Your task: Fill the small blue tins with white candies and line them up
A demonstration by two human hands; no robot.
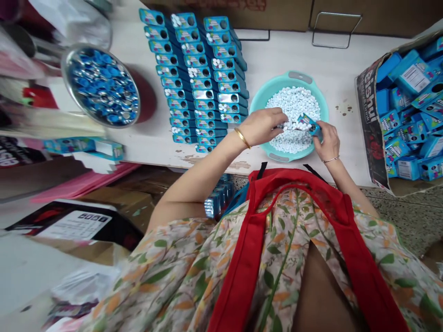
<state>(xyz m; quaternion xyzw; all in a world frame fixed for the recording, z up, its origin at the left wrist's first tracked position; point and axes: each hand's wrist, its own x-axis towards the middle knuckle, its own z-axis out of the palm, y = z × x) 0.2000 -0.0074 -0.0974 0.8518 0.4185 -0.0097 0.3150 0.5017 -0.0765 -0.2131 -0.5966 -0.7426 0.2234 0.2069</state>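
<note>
A turquoise basin [254, 99] with two handles holds a heap of small white pellet candies [294, 99]. My left hand [265, 125], with a gold bangle at the wrist, reaches over the basin's left side. Its fingers and thumb are curled around some of the candies, and the fingertips are partly hidden among them. In my right hand [327, 140], at the basin's right rim, is a small blue candy box [310, 124], tilted over the heap. Several white candies lie at the box's upper end, close to my left fingertips.
Three rows of upright blue boxes [204, 83] with round holes stand left of the basin, some topped with candies. Further left is a metal pot [136, 99] of blue-and-silver caps. A carton [368, 124] full of blue boxes stands right. A wire handle [337, 46] projects at the back.
</note>
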